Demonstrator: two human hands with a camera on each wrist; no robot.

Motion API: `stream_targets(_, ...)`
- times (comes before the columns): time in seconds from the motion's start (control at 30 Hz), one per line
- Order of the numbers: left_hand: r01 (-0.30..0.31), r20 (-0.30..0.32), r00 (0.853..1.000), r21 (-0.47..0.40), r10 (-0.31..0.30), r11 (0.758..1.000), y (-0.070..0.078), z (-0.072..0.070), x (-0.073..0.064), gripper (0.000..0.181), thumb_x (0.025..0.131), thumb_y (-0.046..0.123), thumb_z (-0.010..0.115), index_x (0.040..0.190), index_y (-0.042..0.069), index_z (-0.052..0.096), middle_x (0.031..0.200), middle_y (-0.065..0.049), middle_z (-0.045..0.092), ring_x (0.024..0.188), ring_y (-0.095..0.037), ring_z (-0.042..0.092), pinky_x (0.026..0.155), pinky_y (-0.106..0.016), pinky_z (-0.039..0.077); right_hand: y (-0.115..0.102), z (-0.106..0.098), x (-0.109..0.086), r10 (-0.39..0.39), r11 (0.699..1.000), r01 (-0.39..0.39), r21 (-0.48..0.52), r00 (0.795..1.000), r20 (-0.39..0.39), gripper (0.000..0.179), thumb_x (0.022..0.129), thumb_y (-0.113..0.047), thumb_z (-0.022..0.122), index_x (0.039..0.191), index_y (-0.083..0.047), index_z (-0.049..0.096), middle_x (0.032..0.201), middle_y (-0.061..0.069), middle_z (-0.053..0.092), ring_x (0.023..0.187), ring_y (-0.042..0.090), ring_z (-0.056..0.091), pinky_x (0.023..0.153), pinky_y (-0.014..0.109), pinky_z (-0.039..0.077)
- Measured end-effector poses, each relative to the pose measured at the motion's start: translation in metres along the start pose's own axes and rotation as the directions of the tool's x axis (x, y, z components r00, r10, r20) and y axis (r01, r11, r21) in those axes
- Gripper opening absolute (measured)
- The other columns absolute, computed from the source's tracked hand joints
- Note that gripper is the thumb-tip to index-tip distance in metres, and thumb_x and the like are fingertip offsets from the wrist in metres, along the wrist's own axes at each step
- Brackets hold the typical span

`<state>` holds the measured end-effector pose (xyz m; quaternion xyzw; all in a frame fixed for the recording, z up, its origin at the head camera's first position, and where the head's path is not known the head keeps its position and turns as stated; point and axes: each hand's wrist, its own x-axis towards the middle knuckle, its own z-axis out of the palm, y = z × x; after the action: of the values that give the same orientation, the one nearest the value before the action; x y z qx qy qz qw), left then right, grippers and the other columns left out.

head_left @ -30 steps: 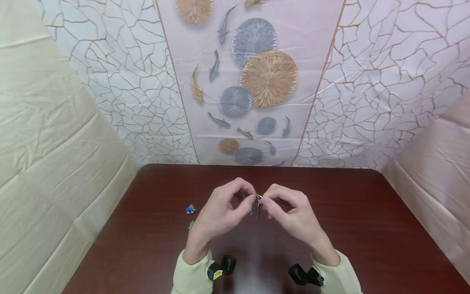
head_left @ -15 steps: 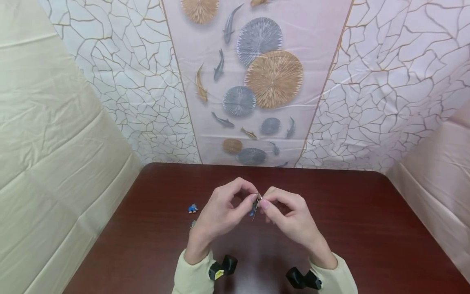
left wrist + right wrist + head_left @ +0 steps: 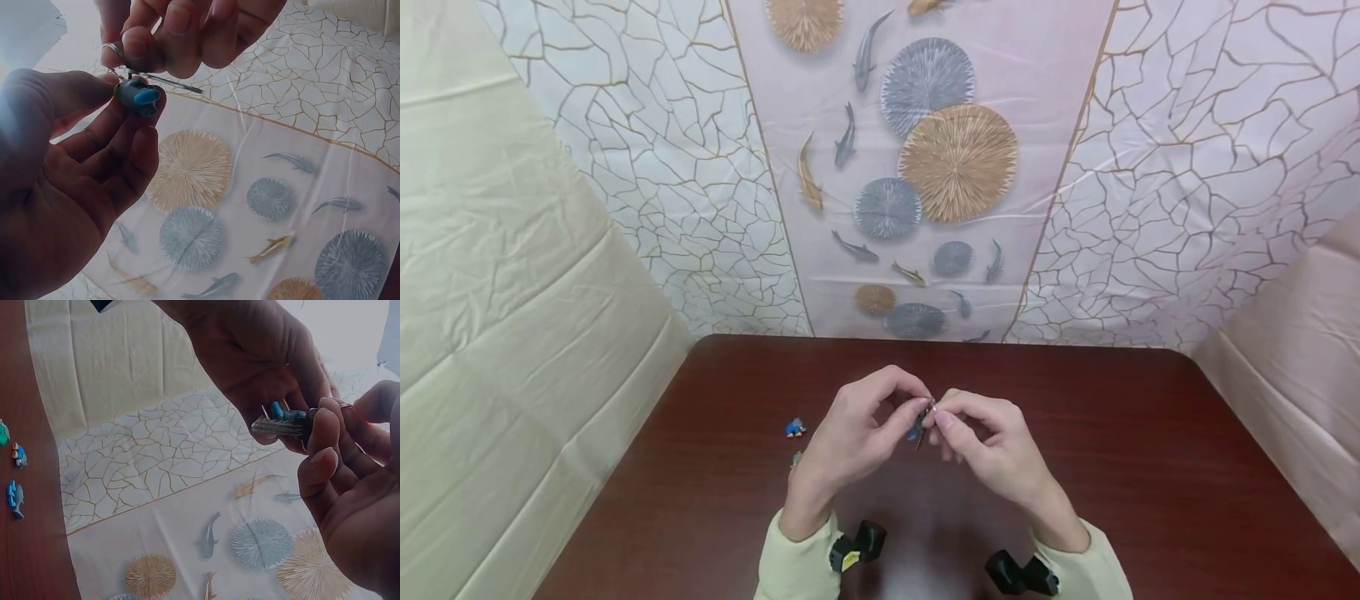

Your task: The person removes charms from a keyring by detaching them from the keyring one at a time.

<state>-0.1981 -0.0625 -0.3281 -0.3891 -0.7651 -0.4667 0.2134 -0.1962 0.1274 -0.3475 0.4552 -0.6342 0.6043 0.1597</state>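
Observation:
My left hand (image 3: 857, 425) and right hand (image 3: 992, 433) meet above the table, fingertips close together. Between them is a thin metal key ring (image 3: 114, 50), pinched by thumb and forefinger of each hand. A small blue and dark figurine charm (image 3: 139, 97) hangs at the left fingertips. From the right fingertips a key (image 3: 278, 427) sticks out, its toothed blade showing and its head hidden by fingers. The charm lies right behind the blade in the right wrist view.
On the dark red-brown table (image 3: 722, 500), left of my left hand, lies a blue figurine (image 3: 795, 427). A greyish one (image 3: 797, 458) is partly hidden by the wrist. The right wrist view also shows a green figurine (image 3: 4, 432). Patterned cloth (image 3: 700, 208) hangs behind.
My hands keep their pinch near the same spot, with fingertips shifting slightly right. The key has tilted, and the right hand's lower fingers have moved in under it.

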Motion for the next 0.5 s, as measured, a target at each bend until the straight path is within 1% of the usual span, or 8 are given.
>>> stream_targets(0.1,-0.019,-0.001,1.0,0.032,0.019,0.999,-0.0005,-0.0009,-0.0004,0.007,0.093,0.007,0.065,0.098,0.011,0.065,0.086,0.001,0.066,0.072,-0.006,0.057,0.062,-0.02,0.05,0.0012,-0.0011,-0.0001,-0.011,1.0,0.011,-0.003,1.0,0.015,0.025,0.085,0.022,0.051,0.09,0.001,0.064,0.071,0.008,0.06,0.053,0.012,0.054,0.047,0.022,0.048)
stream_targets(0.2,-0.058,-0.001,0.998,0.055,0.059,0.997,-0.001,-0.0013,-0.0004,0.006,0.093,0.006,0.065,0.097,0.011,0.065,0.086,0.001,0.065,0.072,-0.006,0.055,0.062,-0.019,0.048,0.0023,-0.0022,-0.0008,-0.02,1.0,0.02,0.0,0.999,0.025,0.026,0.084,0.022,0.052,0.09,0.001,0.065,0.07,0.008,0.059,0.054,0.012,0.054,0.049,0.02,0.048)
stream_targets(0.37,-0.135,-0.003,0.991,0.091,0.135,0.987,-0.001,-0.0007,0.0003,0.005,0.094,0.006,0.063,0.096,0.01,0.064,0.086,0.002,0.063,0.073,-0.005,0.055,0.064,-0.017,0.047,0.0019,-0.0034,-0.0017,-0.025,1.0,0.025,0.012,0.999,0.022,0.027,0.081,0.024,0.052,0.09,0.002,0.065,0.071,0.009,0.06,0.06,0.013,0.057,0.051,0.02,0.05)
stream_targets(0.5,-0.166,-0.005,0.986,0.116,0.168,0.979,0.0002,-0.0002,0.001,0.006,0.094,0.004,0.062,0.095,0.009,0.062,0.087,0.001,0.063,0.075,-0.006,0.056,0.067,-0.016,0.048,0.0009,-0.0037,-0.0008,-0.042,0.999,0.042,-0.003,0.999,0.021,0.028,0.079,0.025,0.053,0.089,0.001,0.065,0.072,0.007,0.061,0.066,0.011,0.059,0.056,0.021,0.051)
